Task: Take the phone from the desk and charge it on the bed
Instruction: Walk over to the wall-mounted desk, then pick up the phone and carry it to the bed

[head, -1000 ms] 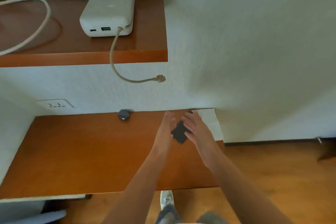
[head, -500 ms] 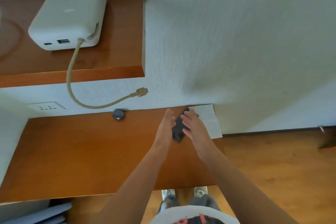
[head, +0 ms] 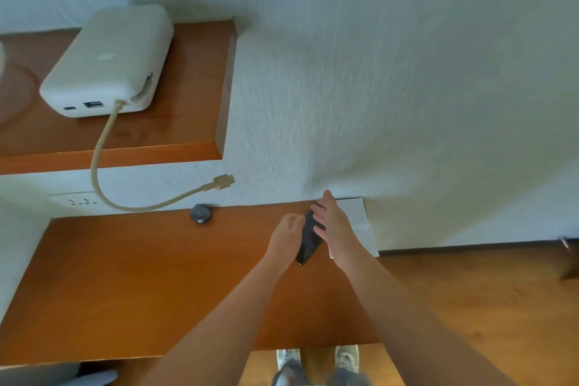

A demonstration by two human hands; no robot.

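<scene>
The black phone (head: 308, 241) is tipped up on its long edge above the right part of the brown desk (head: 125, 276), near the wall. My left hand (head: 286, 236) curls against its left side. On the other side, my right hand (head: 333, 224) presses its fingers on the phone's right face, so the phone is pinched between both hands. The phone's upper end is hidden behind my right fingers; its lower end pokes out toward me.
A white sheet of paper (head: 360, 216) lies under my right hand at the desk's right end. A small round grey object (head: 200, 213) sits by the wall. On the upper shelf, a white power bank (head: 106, 63) dangles a beige cable (head: 224, 182). A wall socket (head: 78, 199) is at left.
The phone has gone from lying flat on the desk to standing on its edge between my hands. Both hands closed in on it, and my head shifted right and nearer.
</scene>
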